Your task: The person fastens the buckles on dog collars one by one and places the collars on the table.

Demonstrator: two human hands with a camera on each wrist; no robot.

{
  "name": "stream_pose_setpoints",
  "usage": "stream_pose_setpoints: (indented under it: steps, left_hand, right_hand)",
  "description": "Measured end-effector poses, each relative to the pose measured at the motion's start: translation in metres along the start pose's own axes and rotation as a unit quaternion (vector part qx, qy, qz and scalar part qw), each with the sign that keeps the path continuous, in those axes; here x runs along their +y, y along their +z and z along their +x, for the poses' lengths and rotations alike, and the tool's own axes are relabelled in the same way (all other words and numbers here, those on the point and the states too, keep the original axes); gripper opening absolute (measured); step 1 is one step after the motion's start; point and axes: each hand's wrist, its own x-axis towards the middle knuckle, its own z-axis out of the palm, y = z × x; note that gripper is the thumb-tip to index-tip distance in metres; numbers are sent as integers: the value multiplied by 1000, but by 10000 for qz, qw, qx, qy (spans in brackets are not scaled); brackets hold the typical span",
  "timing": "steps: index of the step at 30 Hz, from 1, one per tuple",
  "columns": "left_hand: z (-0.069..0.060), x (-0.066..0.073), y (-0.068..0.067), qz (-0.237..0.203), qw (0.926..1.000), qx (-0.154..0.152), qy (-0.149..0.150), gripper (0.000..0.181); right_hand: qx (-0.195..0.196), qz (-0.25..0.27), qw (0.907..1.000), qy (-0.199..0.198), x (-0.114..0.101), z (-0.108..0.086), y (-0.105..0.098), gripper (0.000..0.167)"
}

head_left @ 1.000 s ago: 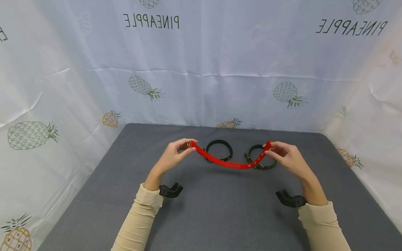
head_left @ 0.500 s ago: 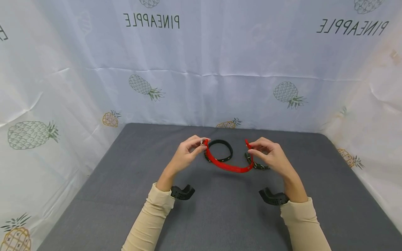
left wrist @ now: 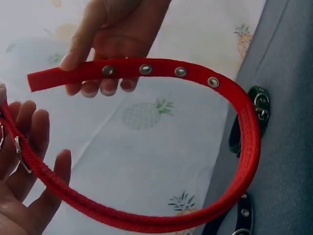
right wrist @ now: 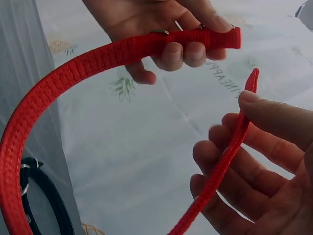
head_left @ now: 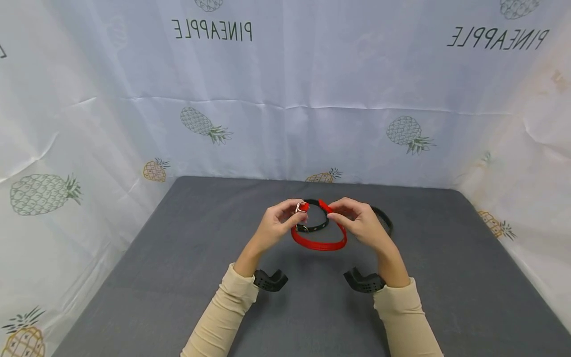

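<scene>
Over a grey table, the left hand and right hand of a person in pale sleeves held a red collar between them as I followed from my remote station. The collar hung in a loop, its two ends near each other but apart. At one end, the left hand's thumb and fingers were clamped on the strap beside a metal ring. At the other, the right hand pinched the strap close to its bare tip, thumb on one face and fingers on the opposite one. My left wrist view showed four metal eyelets set along that end, the strap curving round to the left hand. My right wrist view caught the ribbed band edge-on near the right thumb.

Behind the red loop, a black collar lay coiled on the table, a buckle showing at its near side. A second dark collar lay to its right, partly hidden from my head view by the right hand. Black wrist mounts jutted inward from both cuffs. A white sheet printed with green and yellow pineapples rose behind the table and along its sides, the word "PINEAPPLE" reading backwards across the top.
</scene>
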Motion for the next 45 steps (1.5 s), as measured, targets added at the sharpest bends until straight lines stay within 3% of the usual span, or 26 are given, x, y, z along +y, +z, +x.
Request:
stream_pose_setpoints:
  steps: [5,15,20,26,38,45]
  left_hand:
    - [-1,-3,2,-141,9997,-184,-60,30]
    - [-1,-2,2,901,9952,-374,-100,20]
    - [-1,-2,-1,1413,9894,-337,68,19]
    - [0,-1,-5,1709,9842,-387,252,19]
    - [1,4,-6,2223,9730,-612,116,22]
    - [0,6,-4,2689,9600,-779,53,22]
  right_hand:
    - [-110,439,9988,210,-3,0,5,17]
    - [-48,460,9988,-133,-7,-2,9,19]
    - [39,250,9993,-293,-9,-4,8,21]
    - [200,-66,9989,-427,-9,-4,8,17]
    - [55,-436,9990,-121,-11,-4,8,14]
    - [-24,-511,9987,-90,-12,-5,10,13]
